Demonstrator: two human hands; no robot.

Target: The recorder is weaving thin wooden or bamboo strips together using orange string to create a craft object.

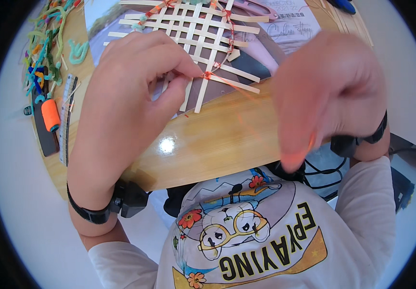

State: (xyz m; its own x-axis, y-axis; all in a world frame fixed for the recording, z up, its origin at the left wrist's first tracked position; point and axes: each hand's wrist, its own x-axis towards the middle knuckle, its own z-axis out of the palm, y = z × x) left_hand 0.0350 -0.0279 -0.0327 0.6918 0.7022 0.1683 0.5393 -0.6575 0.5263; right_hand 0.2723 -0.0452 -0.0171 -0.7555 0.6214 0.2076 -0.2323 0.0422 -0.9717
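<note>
Bare wooden tabletop [217, 139] near; blocked far by woven strip lattice [203, 38], left by yarn pile [44, 43] and orange spool [50, 114].

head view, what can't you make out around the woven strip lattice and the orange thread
- Right hand, head view: motion-blurred, so its grip on the orange thread cannot be confirmed.
- Woven strip lattice: far edge cut off by the picture's top; its near-left corner is hidden behind the left hand.
- Knot at the left fingertips: too small to tell how it is tied.
- Yarn pile: bent and cut by the fisheye rim.
</note>
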